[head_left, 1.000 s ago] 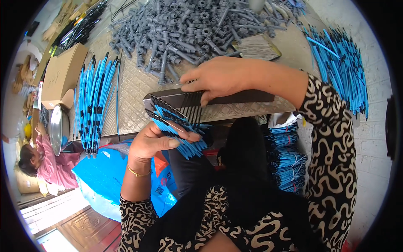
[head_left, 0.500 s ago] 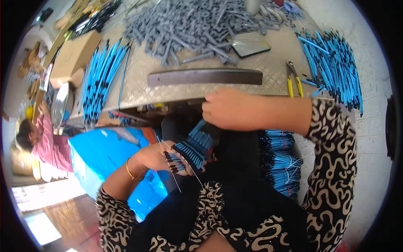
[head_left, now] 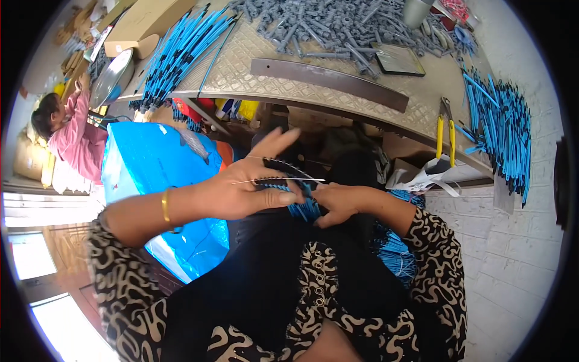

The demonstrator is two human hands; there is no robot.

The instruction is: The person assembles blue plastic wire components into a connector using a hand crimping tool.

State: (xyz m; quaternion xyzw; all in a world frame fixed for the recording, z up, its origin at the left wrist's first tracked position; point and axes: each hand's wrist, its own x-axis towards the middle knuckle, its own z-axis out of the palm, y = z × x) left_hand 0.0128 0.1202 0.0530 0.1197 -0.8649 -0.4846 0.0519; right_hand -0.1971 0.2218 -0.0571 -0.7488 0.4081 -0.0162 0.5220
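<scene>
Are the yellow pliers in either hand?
No: the pliers lie on the table, while both hands hold a blue bundle.

On the patterned tabletop (head_left: 253, 72) I count: a heap of grey plastic parts (head_left: 338, 24), a long dark metal bar (head_left: 329, 81), and yellow-handled pliers (head_left: 445, 130). A cardboard box (head_left: 148, 21) sits far left. Below it I see a blue plastic bag (head_left: 151, 175); beyond that, a person in pink (head_left: 69, 136).

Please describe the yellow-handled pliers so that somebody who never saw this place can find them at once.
Start at the long patterned metal worktable. Follow its near edge to its right end, beside the heap of blue sticks. The pliers lie there, the only tool with two yellow handles.
</scene>
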